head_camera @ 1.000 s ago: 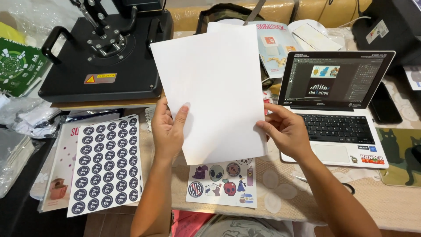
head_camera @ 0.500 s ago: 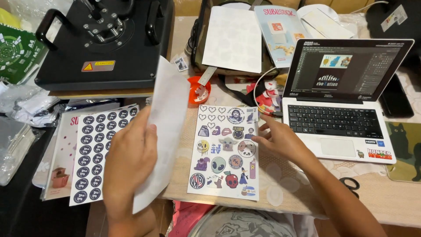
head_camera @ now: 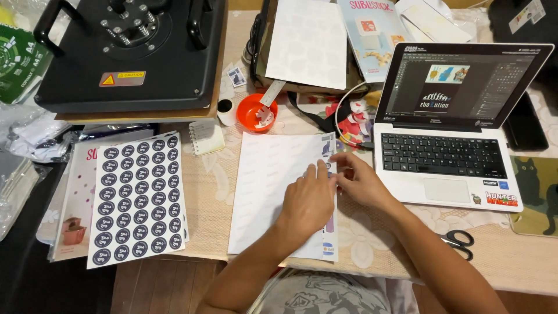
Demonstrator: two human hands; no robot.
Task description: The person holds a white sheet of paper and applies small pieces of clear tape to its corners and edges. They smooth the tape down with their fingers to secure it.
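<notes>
Pressing down from the head view, I am laying my left hand (head_camera: 311,200) flat, fingers spread and open, on a white sheet (head_camera: 270,192) that is covering a colourful sticker sheet (head_camera: 329,174) almost fully; only a thin strip of stickers is showing along its right edge, just under my fingertips. My right hand (head_camera: 363,185) is lying right beside the left, touching it, with fingers curled loosely at that same edge; whether they are pinching the paper I cannot tell. Both sheets are lying flat on the lace tablecloth (head_camera: 372,232) directly beneath my hands.

To the left of my left hand, a sheet of dark round stickers (head_camera: 138,199) is resting, well apart from my fingers. Ahead of my hands, an orange bowl (head_camera: 257,113) is sitting beside a small spiral notepad (head_camera: 207,138), and farther ahead to the left a black heat press (head_camera: 133,52) is standing. Just to the right of my right hand an open laptop (head_camera: 447,157) is sitting with its screen lit. Nearer to me on the right, by my right forearm, black scissors (head_camera: 459,241) are lying on the cloth.
</notes>
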